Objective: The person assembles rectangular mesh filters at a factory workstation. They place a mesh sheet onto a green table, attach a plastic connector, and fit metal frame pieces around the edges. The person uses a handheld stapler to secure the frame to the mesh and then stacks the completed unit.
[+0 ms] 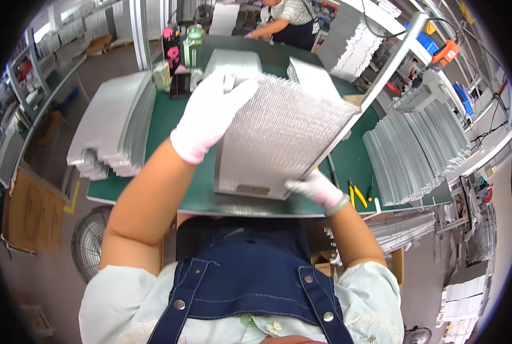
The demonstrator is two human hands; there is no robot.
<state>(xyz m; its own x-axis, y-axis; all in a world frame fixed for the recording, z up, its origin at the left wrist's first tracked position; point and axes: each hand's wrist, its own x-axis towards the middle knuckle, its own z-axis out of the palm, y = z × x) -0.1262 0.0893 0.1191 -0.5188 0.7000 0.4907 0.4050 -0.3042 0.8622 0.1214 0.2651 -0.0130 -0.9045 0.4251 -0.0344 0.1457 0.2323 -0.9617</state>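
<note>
Both gloved hands hold the silver finned aluminium block [279, 137], tilted above the green worktop [170, 123]: left hand [210, 112] clamps its top edge, right hand [313, 188] pinches the lower corner. Stacked silver fin sheets [115, 123] lie left, yellow-handled pliers [356, 195] right.

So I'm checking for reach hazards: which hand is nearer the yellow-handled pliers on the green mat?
Right. The right hand grips the finned metal panel's lower corner, just left of the pliers; the left hand holds its top edge, farther away.
</note>
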